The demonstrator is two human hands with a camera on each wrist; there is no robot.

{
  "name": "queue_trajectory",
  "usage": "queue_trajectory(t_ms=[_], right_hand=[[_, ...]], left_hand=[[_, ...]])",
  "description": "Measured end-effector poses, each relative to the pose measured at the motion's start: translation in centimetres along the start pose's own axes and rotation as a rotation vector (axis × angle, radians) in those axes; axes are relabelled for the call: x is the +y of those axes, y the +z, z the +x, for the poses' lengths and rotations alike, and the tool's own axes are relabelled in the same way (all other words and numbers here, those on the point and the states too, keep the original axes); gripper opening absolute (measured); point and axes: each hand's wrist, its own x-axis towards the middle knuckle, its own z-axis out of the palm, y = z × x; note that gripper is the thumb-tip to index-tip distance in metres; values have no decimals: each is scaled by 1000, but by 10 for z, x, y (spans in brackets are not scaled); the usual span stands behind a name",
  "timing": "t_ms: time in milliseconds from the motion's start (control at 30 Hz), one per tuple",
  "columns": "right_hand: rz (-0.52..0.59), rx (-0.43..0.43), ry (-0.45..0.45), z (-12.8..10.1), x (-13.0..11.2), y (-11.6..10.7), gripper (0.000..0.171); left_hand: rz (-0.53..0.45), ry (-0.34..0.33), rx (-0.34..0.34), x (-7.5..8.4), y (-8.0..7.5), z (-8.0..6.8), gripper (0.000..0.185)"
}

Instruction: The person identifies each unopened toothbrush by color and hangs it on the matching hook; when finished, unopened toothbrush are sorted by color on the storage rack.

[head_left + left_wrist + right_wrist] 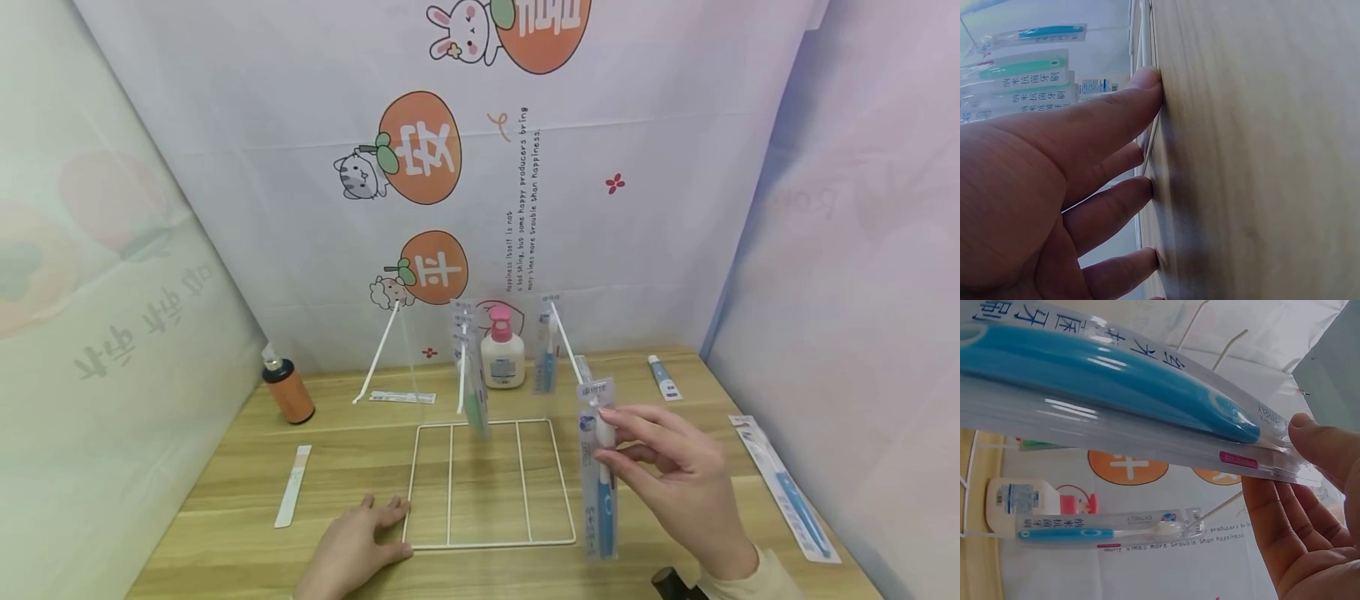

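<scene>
My right hand (678,475) pinches a packaged blue toothbrush (605,500) between thumb and fingers near its brush-head end. The pack hangs upright, its top overlapping the front end of the rack's right prong (567,346) in the head view. Another packaged blue toothbrush (1072,534) hangs further back on that prong. Several packs with green toothbrushes (474,400) hang on the middle prong (462,375); the left prong (377,354) is bare. My left hand (356,537) rests at the left front corner of the white wire rack base (487,547), its thumb (1144,80) against the wire.
A pink-topped pump bottle (502,360) stands behind the rack, an orange bottle (289,396) at the back left. Flat packets (292,487) lie left; a small tube (663,377) and a packaged toothbrush (787,487) lie right. A black-capped object (667,582) is near the right sleeve.
</scene>
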Motion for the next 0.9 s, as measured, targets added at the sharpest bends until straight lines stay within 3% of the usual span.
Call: queue_trajectory(t_ms=[367,600,900], right_hand=[[-194,28,45,10,26,9,61],[-324,66,97,28,56,17,48],[-451,83,-4,53,100,21,43]], left_hand=[[-5,13,1,1,0,0,67],[7,7,0,1,0,0,67],[11,-6,0,0,0,1,67]])
